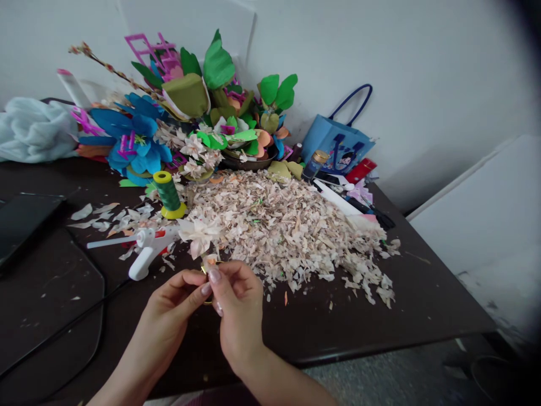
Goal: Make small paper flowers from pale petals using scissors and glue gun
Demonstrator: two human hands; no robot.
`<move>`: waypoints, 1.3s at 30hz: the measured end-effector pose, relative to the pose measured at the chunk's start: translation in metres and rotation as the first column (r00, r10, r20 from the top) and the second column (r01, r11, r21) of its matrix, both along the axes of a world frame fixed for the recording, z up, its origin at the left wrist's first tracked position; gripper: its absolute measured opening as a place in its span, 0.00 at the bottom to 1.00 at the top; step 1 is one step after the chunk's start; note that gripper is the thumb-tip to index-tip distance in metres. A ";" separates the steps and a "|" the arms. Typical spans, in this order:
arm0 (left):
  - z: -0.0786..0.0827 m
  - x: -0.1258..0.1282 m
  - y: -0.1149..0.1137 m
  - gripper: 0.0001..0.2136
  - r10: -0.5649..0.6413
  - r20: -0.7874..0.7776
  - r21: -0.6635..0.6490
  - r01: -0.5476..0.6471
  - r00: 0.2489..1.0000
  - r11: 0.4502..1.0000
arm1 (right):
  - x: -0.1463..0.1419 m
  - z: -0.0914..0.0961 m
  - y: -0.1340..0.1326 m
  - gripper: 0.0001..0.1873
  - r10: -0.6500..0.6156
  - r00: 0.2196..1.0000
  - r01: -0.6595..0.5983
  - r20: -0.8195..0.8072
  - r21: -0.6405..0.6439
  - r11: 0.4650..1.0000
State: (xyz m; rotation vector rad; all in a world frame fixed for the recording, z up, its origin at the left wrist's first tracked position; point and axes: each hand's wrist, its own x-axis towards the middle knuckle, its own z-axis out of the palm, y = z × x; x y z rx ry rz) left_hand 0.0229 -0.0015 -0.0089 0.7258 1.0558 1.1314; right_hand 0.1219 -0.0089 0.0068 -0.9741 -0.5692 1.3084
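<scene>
Left of centre in the frame, the right hand point(243, 307) pinches the base of a cream, many-petalled flower point(200, 232); the left hand point(177, 301) grips a thin, gold-coloured band point(204, 269) beside it. A white-and-red plastic glue gun point(152, 248) lies further left on the dark brown, glossy surface point(359, 318).

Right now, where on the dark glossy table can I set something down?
Right of your right hand, on the dark glossy table between the heap of pale, thin scraps and the front edge. Smaller, speckled patch: left, between the flat black slab and the thin black cable. Crowded: the back, with colourful artificial flowers and the blue bag.
</scene>
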 end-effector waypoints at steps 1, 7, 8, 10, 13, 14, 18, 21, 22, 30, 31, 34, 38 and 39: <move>0.000 0.000 0.000 0.11 0.006 -0.002 -0.002 -0.006 1.000 1.000 | 0.000 0.001 0.000 0.11 0.000 1.000 0.000 -0.001 -0.001 1.000; 0.002 0.002 0.000 0.11 0.000 -0.003 0.006 0.000 1.000 1.000 | -0.001 0.000 0.001 0.10 -0.010 1.000 0.010 -0.008 -0.021 1.000; 0.002 0.002 0.000 0.11 -0.004 -0.001 0.008 0.004 1.000 1.000 | -0.001 0.000 0.001 0.10 -0.013 1.000 0.013 -0.013 -0.018 1.000; 0.002 0.003 0.000 0.10 -0.008 0.006 0.015 0.008 1.000 1.000 | -0.001 0.000 0.002 0.09 -0.012 1.000 0.012 -0.022 -0.010 1.000; 0.001 0.002 0.000 0.10 -0.006 0.006 0.024 0.006 1.000 1.000 | 0.000 0.000 0.003 0.08 -0.012 1.000 0.012 -0.026 -0.007 1.000; 0.000 0.002 -0.001 0.10 -0.009 0.004 0.026 0.009 1.000 1.000 | 0.000 0.000 0.003 0.08 -0.012 1.000 0.011 -0.024 -0.009 1.000; -0.001 0.000 -0.001 0.10 -0.017 -0.009 0.022 0.017 1.000 1.000 | 0.000 0.000 0.001 0.09 -0.007 1.000 0.007 -0.012 -0.010 1.000; -0.001 -0.001 -0.001 0.11 -0.003 0.009 -0.010 0.003 1.000 1.000 | 0.001 -0.002 -0.001 0.10 0.000 1.000 0.000 -0.012 0.001 1.000; -0.001 -0.001 -0.001 0.12 0.000 0.021 -0.026 0.000 1.000 1.000 | 0.001 -0.002 -0.001 0.11 0.002 1.000 -0.002 -0.008 0.003 1.000; 0.002 -0.004 -0.001 0.12 -0.022 0.080 -0.118 0.031 0.997 0.993 | 0.006 -0.002 0.000 0.14 0.061 0.990 -0.058 -0.127 0.031 0.998; 0.002 -0.005 -0.001 0.12 -0.025 0.079 -0.123 0.035 0.997 0.992 | 0.006 -0.001 0.001 0.14 0.072 0.986 -0.069 -0.151 0.020 0.997; 0.001 -0.011 -0.002 0.13 -0.023 0.071 -0.145 0.033 0.997 0.989 | 0.010 -0.004 0.003 0.13 0.095 0.980 -0.097 -0.174 -0.008 0.995; -0.002 -0.019 -0.003 0.13 -0.012 0.054 -0.194 0.022 0.998 0.981 | 0.018 -0.008 0.008 0.13 0.125 0.985 -0.127 -0.123 -0.011 0.992; -0.002 -0.021 -0.003 0.13 -0.010 0.049 -0.202 0.020 0.999 0.979 | 0.020 -0.008 0.009 0.13 0.144 0.984 -0.146 -0.105 -0.013 0.989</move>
